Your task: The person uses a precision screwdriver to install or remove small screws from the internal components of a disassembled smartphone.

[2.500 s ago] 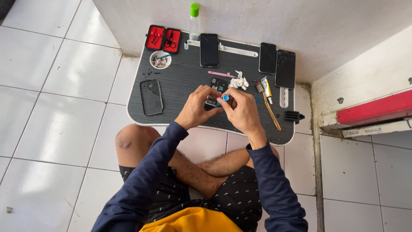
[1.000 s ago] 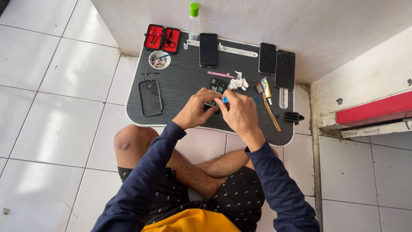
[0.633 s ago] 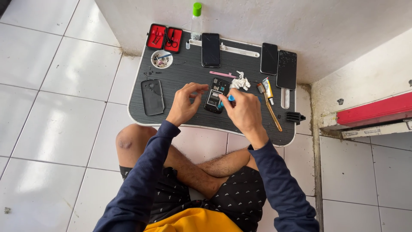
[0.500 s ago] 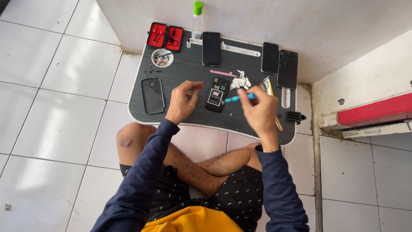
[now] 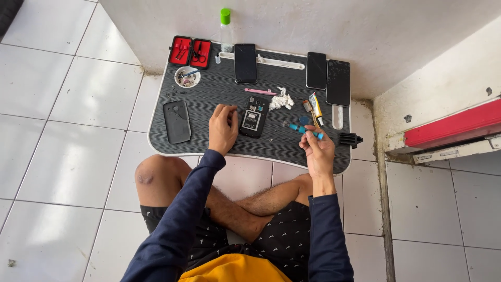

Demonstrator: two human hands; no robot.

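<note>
- An opened phone (image 5: 253, 116), its back off and its inner parts showing, lies near the middle of the dark lap tray (image 5: 209, 141), which stands on a white tiled floor.
- The left hand (image 5: 223, 128) rests flat on the tray just beside the phone's left edge — fingers loosely spread, gripping nothing; whether it touches the phone I cannot tell.
- The right hand (image 5: 316, 149) is closed around a blue-handled screwdriver (image 5: 304, 129), lifted off to the right of the phone, its tip pointing left.
- Just above the phone: a pink pry tool (image 5: 261, 92) and a crumpled white tissue (image 5: 282, 100).
- Right of the tissue lie a small glue tube (image 5: 315, 107) and a brush-like tool — too small to tell more.
- At the left, a dark phone back cover (image 5: 177, 121); above it a small round dish (image 5: 187, 77) of tiny parts and an open red tool case (image 5: 190, 51).
- Along the far edge sit three dark phones (image 5: 245, 63), screens up, and a clear bottle (image 5: 226, 28) with a green cap.
</note>
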